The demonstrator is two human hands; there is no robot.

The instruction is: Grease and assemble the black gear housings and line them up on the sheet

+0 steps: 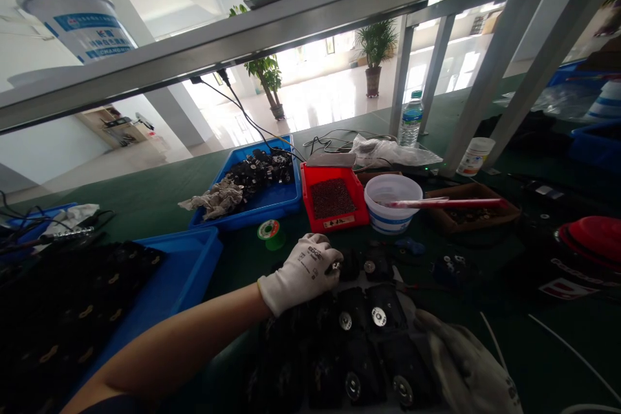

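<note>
My left hand (303, 273), in a white work glove, reaches over the far rows of black parts (388, 310). Its fingers are closed around a small silver metal piece (336, 266), mostly hidden by the glove. The black parts lie in rows in front of me, and several carry a round silver disc (379, 316) on top. At the lower right my right hand (468, 369), also gloved, rests beside the near rows in dim light. Its fingers look apart, with nothing visible between them.
Behind the rows are a red bin (334, 223) of small brown pieces, a white tub (392, 213), a green solder spool (272, 236) and a blue tray (257, 210). Another blue tray (194, 272) stands left. A brown box (466, 223) and a red-lidded container (582, 272) are right.
</note>
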